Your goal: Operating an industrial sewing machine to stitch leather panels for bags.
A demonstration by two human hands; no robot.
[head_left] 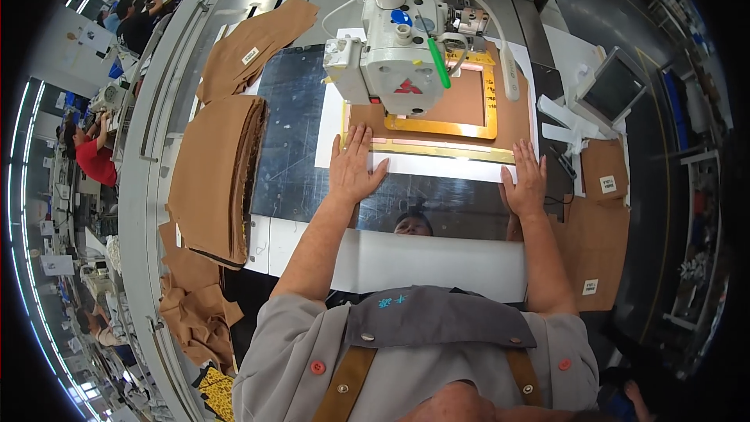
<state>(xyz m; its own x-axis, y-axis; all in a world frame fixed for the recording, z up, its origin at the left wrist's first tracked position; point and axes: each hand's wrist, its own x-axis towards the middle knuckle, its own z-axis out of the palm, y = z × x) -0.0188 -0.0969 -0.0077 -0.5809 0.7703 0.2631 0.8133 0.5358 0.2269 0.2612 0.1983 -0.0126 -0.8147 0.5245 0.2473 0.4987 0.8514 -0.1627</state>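
Observation:
Both my palms lie flat on a white backing sheet (437, 167) beneath the head of an industrial sewing machine (402, 62). My left hand (355, 166) has its fingers stretched at the near left corner of a tan leather piece (367, 119). Over at the near right corner, my right hand (526, 181) rests with fingers extended. A yellow frame (445, 126) sits on the leather under the machine head, and a yellow strip (437, 148) runs along the near edge. Neither hand grips anything. The machine head hides part of the leather.
A thick stack of tan leather pieces (215, 176) and more cut leather (254, 47) lie left. At right are a small monitor (615, 84), black-handled scissors (562, 162) and further leather panels (598, 242). A green-handled tool (438, 62) hangs at the machine head. Other people work far left.

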